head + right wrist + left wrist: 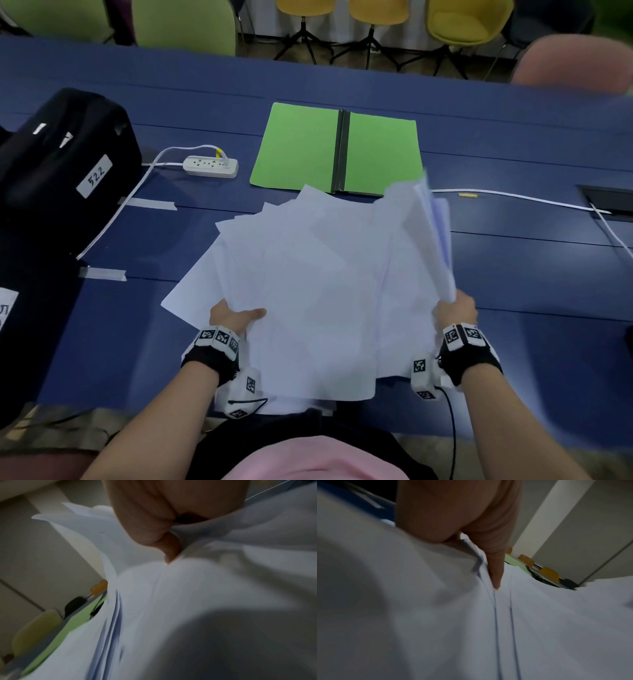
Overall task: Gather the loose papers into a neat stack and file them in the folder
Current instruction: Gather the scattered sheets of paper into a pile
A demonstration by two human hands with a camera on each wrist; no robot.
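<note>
A fanned bundle of white papers (308, 274) hangs over the blue table (513, 274), held at its near edges by both hands. My left hand (233, 317) grips the left side, thumb lying on top of the sheets, fingers hidden beneath. My right hand (457, 310) grips the right side, where the sheets curl upward. The left wrist view shows the thumb (494, 574) pressed on the papers (539, 628). In the right wrist view a thumb (171, 547) pinches the sheets (188, 601). The green folder (335, 150) lies open flat beyond the papers.
A white power strip (210, 167) with its cord lies left of the folder. A black bag (65, 154) labelled 522 stands at the far left. A white cable (513, 197) runs right to a table port (609, 202). Chairs (455, 20) line the far side.
</note>
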